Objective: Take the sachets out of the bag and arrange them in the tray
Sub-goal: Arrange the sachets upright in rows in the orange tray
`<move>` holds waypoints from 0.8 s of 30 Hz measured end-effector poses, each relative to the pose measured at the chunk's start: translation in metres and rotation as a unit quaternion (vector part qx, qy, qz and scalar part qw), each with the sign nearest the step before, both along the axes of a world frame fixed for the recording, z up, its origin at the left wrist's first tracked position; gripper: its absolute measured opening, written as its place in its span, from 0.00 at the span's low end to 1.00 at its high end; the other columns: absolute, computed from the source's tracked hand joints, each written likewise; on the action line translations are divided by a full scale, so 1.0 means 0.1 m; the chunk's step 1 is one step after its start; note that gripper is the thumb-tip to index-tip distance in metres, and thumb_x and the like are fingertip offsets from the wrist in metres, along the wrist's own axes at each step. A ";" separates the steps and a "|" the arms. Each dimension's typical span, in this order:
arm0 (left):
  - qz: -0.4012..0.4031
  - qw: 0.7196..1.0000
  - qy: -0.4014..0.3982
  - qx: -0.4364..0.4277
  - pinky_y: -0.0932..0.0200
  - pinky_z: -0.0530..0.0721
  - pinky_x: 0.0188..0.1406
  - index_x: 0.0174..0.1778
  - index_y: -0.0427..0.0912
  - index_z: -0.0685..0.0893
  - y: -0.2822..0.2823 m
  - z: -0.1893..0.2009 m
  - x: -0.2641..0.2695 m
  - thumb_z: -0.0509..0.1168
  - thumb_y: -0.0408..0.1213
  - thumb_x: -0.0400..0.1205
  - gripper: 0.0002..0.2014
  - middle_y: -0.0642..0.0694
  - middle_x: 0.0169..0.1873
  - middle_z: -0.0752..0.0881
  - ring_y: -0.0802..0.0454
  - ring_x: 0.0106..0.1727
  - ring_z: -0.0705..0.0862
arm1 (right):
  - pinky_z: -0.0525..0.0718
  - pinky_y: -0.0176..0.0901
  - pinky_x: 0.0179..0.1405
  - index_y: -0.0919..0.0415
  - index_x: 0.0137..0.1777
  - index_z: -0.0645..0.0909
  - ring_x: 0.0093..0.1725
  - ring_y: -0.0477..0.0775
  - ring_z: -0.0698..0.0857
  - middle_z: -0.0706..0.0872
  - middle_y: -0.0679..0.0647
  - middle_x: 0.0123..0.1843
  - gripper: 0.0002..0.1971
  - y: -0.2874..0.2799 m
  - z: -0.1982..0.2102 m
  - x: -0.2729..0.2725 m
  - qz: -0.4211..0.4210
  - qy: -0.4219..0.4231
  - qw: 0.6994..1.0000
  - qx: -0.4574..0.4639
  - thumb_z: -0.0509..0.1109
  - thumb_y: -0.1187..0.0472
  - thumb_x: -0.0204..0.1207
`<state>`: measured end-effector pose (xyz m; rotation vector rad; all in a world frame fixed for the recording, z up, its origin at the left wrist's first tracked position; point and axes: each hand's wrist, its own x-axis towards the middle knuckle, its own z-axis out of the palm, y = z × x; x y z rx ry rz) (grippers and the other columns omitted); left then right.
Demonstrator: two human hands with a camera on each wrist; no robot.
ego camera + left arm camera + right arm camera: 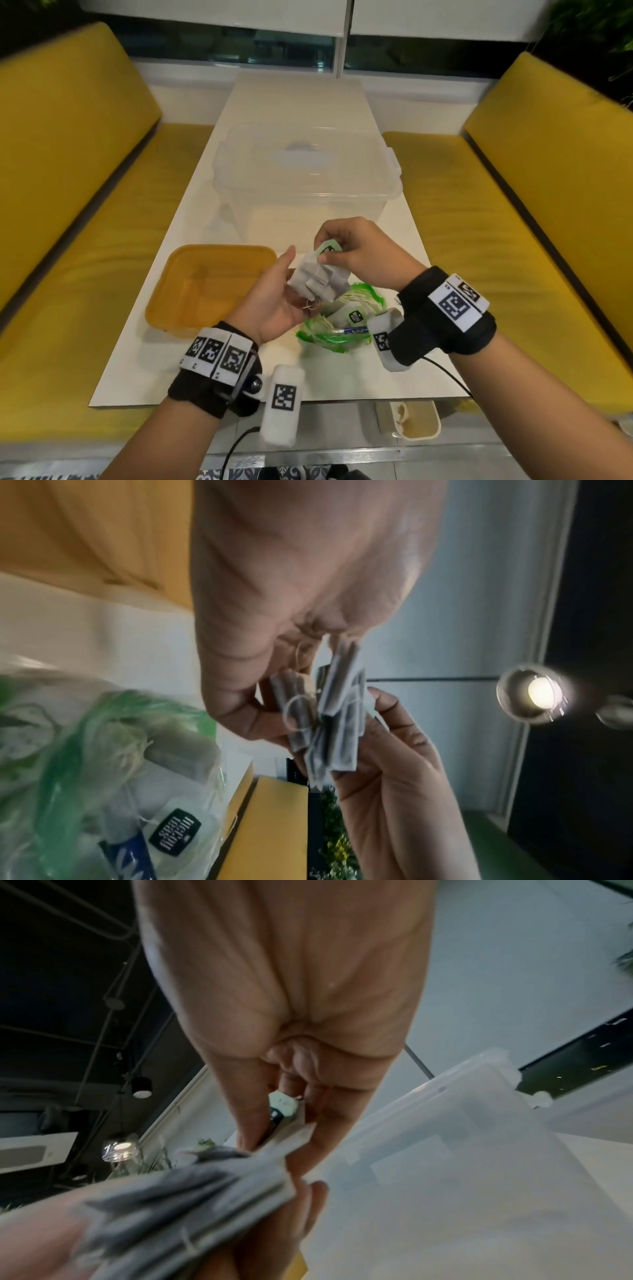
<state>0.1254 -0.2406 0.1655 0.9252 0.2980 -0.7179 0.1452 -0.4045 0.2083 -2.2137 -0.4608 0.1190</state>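
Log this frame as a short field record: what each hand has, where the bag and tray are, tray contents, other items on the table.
left hand: holds a bundle of sachets, gripped from below
right hand: pinches a green tag at the bundle's top
bag: green, on the table under the hands, more sachets inside
tray: yellow, left of the bag, no sachets visible in it
clear lidded box: beyond the hands, shut
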 end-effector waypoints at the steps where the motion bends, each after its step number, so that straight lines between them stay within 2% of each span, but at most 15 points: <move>1: -0.017 0.999 0.002 -0.031 0.59 0.77 0.40 0.49 0.39 0.87 0.06 0.00 -0.02 0.56 0.61 0.83 0.27 0.43 0.42 0.84 0.53 0.39 0.80 | 0.83 0.56 0.44 0.59 0.42 0.84 0.40 0.57 0.83 0.86 0.54 0.39 0.04 0.05 -0.01 0.01 0.008 0.001 1.000 -0.007 0.73 0.68 0.73; 2: -0.035 0.998 -0.009 -0.044 0.58 0.77 0.45 0.51 0.38 0.88 0.11 0.01 -0.04 0.58 0.62 0.81 0.29 0.41 0.47 0.85 0.51 0.44 0.81 | 0.84 0.55 0.41 0.59 0.42 0.84 0.37 0.55 0.83 0.86 0.54 0.38 0.04 0.10 -0.02 0.01 0.014 0.003 1.000 -0.009 0.74 0.68 0.73; 4: -0.060 0.997 -0.044 -0.030 0.56 0.79 0.51 0.58 0.36 0.86 0.20 0.03 -0.10 0.63 0.55 0.80 0.24 0.34 0.55 0.87 0.46 0.53 0.85 | 0.85 0.56 0.37 0.57 0.42 0.85 0.35 0.56 0.83 0.86 0.56 0.37 0.05 0.21 -0.04 0.02 0.028 0.007 1.000 -0.005 0.74 0.67 0.71; 5: -0.067 0.996 -0.062 -0.015 0.55 0.82 0.50 0.58 0.36 0.85 0.24 0.05 -0.13 0.65 0.49 0.79 0.20 0.33 0.56 0.86 0.45 0.54 0.86 | 0.84 0.56 0.37 0.55 0.41 0.85 0.35 0.56 0.83 0.86 0.57 0.36 0.05 0.27 -0.05 0.03 0.035 0.008 0.999 -0.004 0.74 0.67 0.70; 6: -0.073 0.994 -0.079 0.003 0.54 0.83 0.50 0.57 0.37 0.85 0.29 0.04 -0.15 0.66 0.43 0.78 0.17 0.34 0.55 0.87 0.46 0.53 0.87 | 0.83 0.51 0.37 0.55 0.41 0.85 0.33 0.52 0.81 0.85 0.54 0.34 0.06 0.32 -0.06 0.04 0.040 0.011 0.999 -0.005 0.75 0.67 0.70; 8: -0.072 0.993 -0.097 0.018 0.47 0.85 0.55 0.58 0.37 0.83 0.40 0.02 -0.18 0.66 0.36 0.77 0.15 0.36 0.55 0.87 0.43 0.56 0.87 | 0.78 0.39 0.38 0.56 0.42 0.87 0.32 0.42 0.78 0.83 0.46 0.33 0.06 0.44 -0.07 0.06 0.050 0.015 0.999 -0.001 0.76 0.68 0.70; 10: -0.054 0.993 -0.103 0.030 0.38 0.85 0.59 0.62 0.35 0.81 0.54 -0.01 -0.22 0.67 0.32 0.76 0.17 0.34 0.56 0.87 0.37 0.62 0.85 | 0.80 0.43 0.43 0.55 0.43 0.89 0.38 0.47 0.81 0.85 0.47 0.40 0.07 0.56 -0.09 0.08 0.050 0.019 0.999 0.005 0.76 0.68 0.70; 12: -0.025 0.993 -0.107 0.046 0.40 0.87 0.57 0.64 0.35 0.80 0.69 -0.03 -0.25 0.67 0.32 0.76 0.19 0.34 0.57 0.87 0.35 0.61 0.86 | 0.79 0.46 0.45 0.54 0.46 0.90 0.39 0.52 0.79 0.86 0.53 0.45 0.09 0.67 -0.11 0.10 0.055 0.027 0.998 0.010 0.76 0.68 0.71; 13: -0.010 0.992 -0.109 0.057 0.43 0.87 0.56 0.65 0.36 0.79 0.77 -0.03 -0.26 0.67 0.33 0.76 0.20 0.34 0.58 0.87 0.36 0.60 0.87 | 0.78 0.44 0.44 0.55 0.48 0.90 0.37 0.50 0.77 0.87 0.53 0.46 0.09 0.73 -0.12 0.11 0.062 0.036 0.997 0.013 0.76 0.68 0.71; 15: 0.021 0.991 -0.113 0.068 0.47 0.90 0.51 0.67 0.38 0.78 0.92 -0.06 -0.28 0.67 0.35 0.76 0.22 0.35 0.59 0.87 0.39 0.56 0.88 | 0.78 0.40 0.40 0.58 0.51 0.89 0.32 0.41 0.75 0.86 0.49 0.41 0.10 0.86 -0.14 0.13 0.066 0.059 0.996 0.024 0.76 0.69 0.72; 17: 0.059 0.991 -0.106 0.058 0.54 0.90 0.39 0.68 0.36 0.77 1.07 -0.07 -0.29 0.68 0.36 0.76 0.24 0.35 0.58 0.88 0.43 0.51 0.90 | 0.81 0.38 0.35 0.63 0.49 0.88 0.26 0.38 0.74 0.79 0.46 0.31 0.08 0.99 -0.15 0.16 0.038 0.091 0.993 0.059 0.77 0.71 0.70; 19: 0.096 0.990 -0.094 0.038 0.58 0.88 0.34 0.69 0.34 0.76 1.21 -0.09 -0.28 0.67 0.37 0.76 0.24 0.36 0.54 0.89 0.45 0.47 0.90 | 0.83 0.38 0.29 0.67 0.46 0.86 0.27 0.44 0.77 0.75 0.50 0.27 0.07 1.12 -0.15 0.23 0.001 0.128 0.986 0.103 0.78 0.72 0.69; 21: 0.130 0.988 -0.082 0.019 0.60 0.88 0.33 0.67 0.34 0.78 1.33 -0.10 -0.24 0.66 0.36 0.78 0.22 0.37 0.53 0.89 0.46 0.45 0.90 | 0.83 0.37 0.24 0.69 0.46 0.85 0.32 0.54 0.78 0.75 0.61 0.30 0.07 1.27 -0.15 0.30 -0.016 0.146 0.981 0.126 0.78 0.71 0.69; 22: 0.148 0.986 -0.077 0.010 0.61 0.88 0.32 0.66 0.34 0.78 1.38 -0.11 -0.22 0.65 0.35 0.79 0.20 0.37 0.52 0.88 0.46 0.43 0.90 | 0.84 0.37 0.24 0.70 0.47 0.85 0.33 0.57 0.78 0.76 0.64 0.32 0.08 1.34 -0.15 0.33 -0.015 0.151 0.980 0.129 0.78 0.70 0.70; 24: 0.174 0.982 -0.073 -0.007 0.61 0.88 0.32 0.64 0.34 0.79 1.47 -0.12 -0.17 0.66 0.35 0.77 0.19 0.37 0.50 0.89 0.45 0.42 0.90 | 0.86 0.39 0.28 0.71 0.48 0.84 0.31 0.56 0.78 0.75 0.64 0.31 0.08 1.50 -0.15 0.39 -0.003 0.165 0.977 0.139 0.77 0.71 0.71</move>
